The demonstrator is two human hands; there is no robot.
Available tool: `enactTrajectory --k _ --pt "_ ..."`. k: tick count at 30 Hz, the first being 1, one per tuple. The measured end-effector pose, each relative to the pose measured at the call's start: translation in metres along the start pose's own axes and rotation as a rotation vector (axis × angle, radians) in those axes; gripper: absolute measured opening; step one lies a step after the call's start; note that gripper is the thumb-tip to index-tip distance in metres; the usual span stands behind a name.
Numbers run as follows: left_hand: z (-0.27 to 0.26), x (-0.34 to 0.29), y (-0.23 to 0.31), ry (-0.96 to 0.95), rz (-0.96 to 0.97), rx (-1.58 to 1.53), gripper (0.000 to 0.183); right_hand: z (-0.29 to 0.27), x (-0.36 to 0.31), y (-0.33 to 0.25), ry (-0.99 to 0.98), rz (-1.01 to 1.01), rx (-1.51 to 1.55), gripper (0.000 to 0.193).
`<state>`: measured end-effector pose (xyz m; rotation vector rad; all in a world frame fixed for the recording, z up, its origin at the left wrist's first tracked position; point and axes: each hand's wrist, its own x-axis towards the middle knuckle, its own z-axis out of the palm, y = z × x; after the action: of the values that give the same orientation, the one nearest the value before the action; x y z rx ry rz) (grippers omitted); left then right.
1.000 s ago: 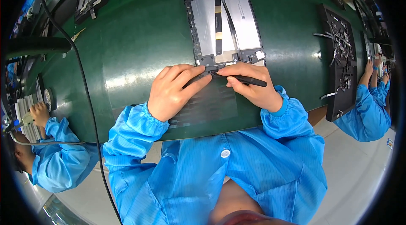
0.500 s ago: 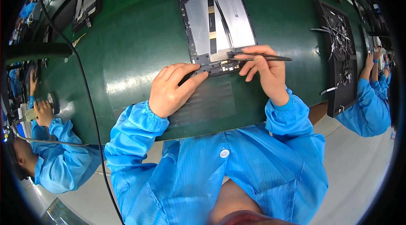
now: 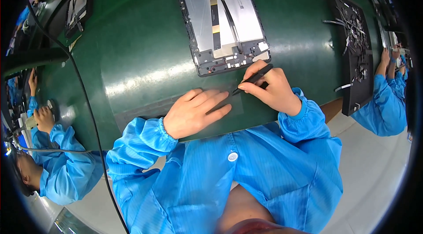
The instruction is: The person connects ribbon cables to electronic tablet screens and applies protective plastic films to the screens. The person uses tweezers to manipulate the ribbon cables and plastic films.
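My left hand (image 3: 196,113) lies with its fingers stretched over a sheet with faint dark squares (image 3: 143,107) on the table, near its front edge. In my right hand (image 3: 280,91) is a pair of black tweezers (image 3: 259,74), pinched between the fingers. The tweezers' tips point down at the sheet, close beside my left fingertips; whether they hold anything is too small to tell. Beyond both hands sits an opened tablet (image 3: 200,22) with silver panels, a black frame and a small circuit board at its near end. A dark ribbon cable (image 3: 225,11) runs lengthwise over it.
On the right a black tray (image 3: 356,82) holds many loose ribbon cables. Another opened tablet (image 3: 78,3) lies at the far left. A black cord (image 3: 83,88) hangs across the left side. Co-workers in blue sleeves (image 3: 72,154) sit on both sides of the green table (image 3: 145,36).
Both hands have left the tablet's near end and come closer to me, over the sheet. The tweezers have swung from lying sideways at the tablet to pointing down and left.
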<state>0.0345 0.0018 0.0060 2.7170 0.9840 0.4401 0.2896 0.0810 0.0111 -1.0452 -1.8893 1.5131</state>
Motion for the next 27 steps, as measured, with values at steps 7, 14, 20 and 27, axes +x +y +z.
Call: enactTrajectory --k 7,14,20,27 --pt "0.001 0.0 0.0 -0.003 -0.048 -0.024 0.046 -0.001 0.015 -0.005 -0.092 -0.061 -0.142 0.02" --pt "-0.001 0.003 -0.001 -0.012 -0.071 -0.041 0.046 0.004 0.024 0.0 -0.108 -0.053 -0.059 0.021" --pt "-0.002 0.003 -0.002 -0.004 -0.069 -0.042 0.046 -0.003 0.018 0.001 -0.113 0.108 0.237 0.016" --pt "-0.015 0.003 -0.015 0.141 -0.084 -0.098 0.042 -0.024 0.065 -0.026 -0.061 0.093 0.283 0.018"
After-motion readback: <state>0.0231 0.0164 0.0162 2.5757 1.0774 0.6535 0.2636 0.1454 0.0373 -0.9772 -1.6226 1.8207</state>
